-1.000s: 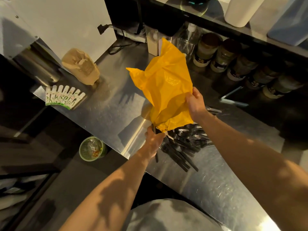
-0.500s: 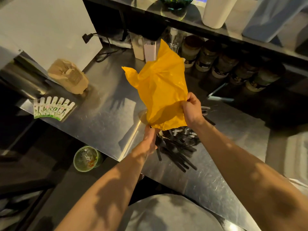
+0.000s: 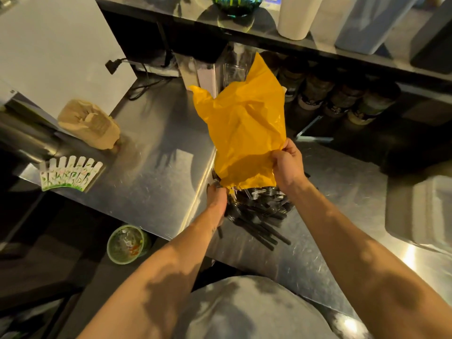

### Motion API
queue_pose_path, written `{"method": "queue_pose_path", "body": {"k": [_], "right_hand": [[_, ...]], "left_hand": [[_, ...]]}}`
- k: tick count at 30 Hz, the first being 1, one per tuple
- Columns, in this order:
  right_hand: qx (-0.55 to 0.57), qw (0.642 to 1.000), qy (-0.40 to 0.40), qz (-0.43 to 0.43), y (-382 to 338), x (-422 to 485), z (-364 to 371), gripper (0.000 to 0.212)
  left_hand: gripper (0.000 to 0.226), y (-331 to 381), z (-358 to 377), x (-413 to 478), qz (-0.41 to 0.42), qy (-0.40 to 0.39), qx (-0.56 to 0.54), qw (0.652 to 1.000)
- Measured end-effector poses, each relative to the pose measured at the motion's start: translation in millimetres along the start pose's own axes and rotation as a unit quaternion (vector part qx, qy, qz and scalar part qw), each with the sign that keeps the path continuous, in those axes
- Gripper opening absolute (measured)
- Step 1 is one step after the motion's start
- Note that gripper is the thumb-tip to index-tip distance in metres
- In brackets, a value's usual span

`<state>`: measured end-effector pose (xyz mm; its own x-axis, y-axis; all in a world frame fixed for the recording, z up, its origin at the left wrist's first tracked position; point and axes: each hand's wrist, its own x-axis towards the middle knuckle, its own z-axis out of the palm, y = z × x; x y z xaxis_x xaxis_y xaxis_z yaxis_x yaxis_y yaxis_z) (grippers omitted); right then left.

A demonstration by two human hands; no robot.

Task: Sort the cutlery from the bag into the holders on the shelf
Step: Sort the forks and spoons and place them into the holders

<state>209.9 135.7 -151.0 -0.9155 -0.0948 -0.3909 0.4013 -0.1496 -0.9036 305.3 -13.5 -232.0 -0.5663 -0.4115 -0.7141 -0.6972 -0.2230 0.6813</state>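
Orange plastic bag point(image 3: 244, 133), upended: we hold it mouth-down between our hands, likely so the contents spill out. Right hand point(image 3: 288, 165) pinches its side edge. Left hand point(image 3: 216, 199), lower, curls on the bottom corner, probably keeping the mouth open. Black cutlery point(image 3: 256, 211) lies heaped on the steel counter point(image 3: 151, 182) just beneath both hands. Sorting not begun; we cannot pick out the holders.

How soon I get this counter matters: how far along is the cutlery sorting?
Done: black cutlery lies piled on the steel counter. In hand: left hand and right hand hold the upended yellow bag above it. Left: all sorting; nothing seen outside that pile.
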Motion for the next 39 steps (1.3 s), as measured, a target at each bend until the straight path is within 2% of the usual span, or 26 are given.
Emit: {"method": "queue_pose_path", "body": {"k": [2, 5, 9, 11, 15, 21, 23, 26, 30, 34, 39], "right_hand": [[0.012, 1.0, 0.002, 0.003, 0, -2, -1, 0.028], [0.018, 1.0, 0.005, -0.001, -2, -5, -2, 0.029], [0.037, 0.999, 0.014, -0.014, -4, -4, -8, 0.036], [0.041, 0.999, 0.018, -0.012, -5, -2, -11, 0.035], [0.041, 0.999, 0.019, -0.008, -5, -4, -12, 0.032], [0.047, 0.999, 0.02, -0.009, -2, -8, -8, 0.034], [0.053, 0.998, 0.019, -0.013, -1, -10, -5, 0.031], [0.051, 0.998, 0.021, -0.019, -2, -15, -1, 0.03], [0.047, 0.998, 0.017, -0.032, -6, -19, 3, 0.032], [0.043, 0.998, 0.028, -0.038, -7, -27, 7, 0.032], [0.034, 0.998, 0.035, -0.035, -11, -38, 10, 0.029]], "left_hand": [[0.017, -7, -6, 5, 0.014, 0.027, 0.026, 0.999], [0.018, -13, -8, 7, 0.003, 0.02, 0.03, 0.999], [0.027, -12, -9, 14, -0.013, 0.014, 0.025, 0.999], [0.027, -13, -12, 18, -0.019, 0.039, 0.035, 0.998], [0.016, -19, -23, 22, -0.057, 0.082, 0.013, 0.995], [0.014, -26, -39, 20, -0.048, 0.093, 0.034, 0.994], [0.018, -27, -44, 18, -0.066, 0.084, 0.047, 0.993], [0.033, -30, -47, 18, -0.079, 0.028, 0.025, 0.996], [0.023, -28, -46, 10, -0.088, -0.003, 0.002, 0.996], [0.024, -30, -47, 11, -0.094, -0.053, -0.075, 0.991], [0.031, -24, -49, 16, -0.088, -0.102, -0.085, 0.987]]}}
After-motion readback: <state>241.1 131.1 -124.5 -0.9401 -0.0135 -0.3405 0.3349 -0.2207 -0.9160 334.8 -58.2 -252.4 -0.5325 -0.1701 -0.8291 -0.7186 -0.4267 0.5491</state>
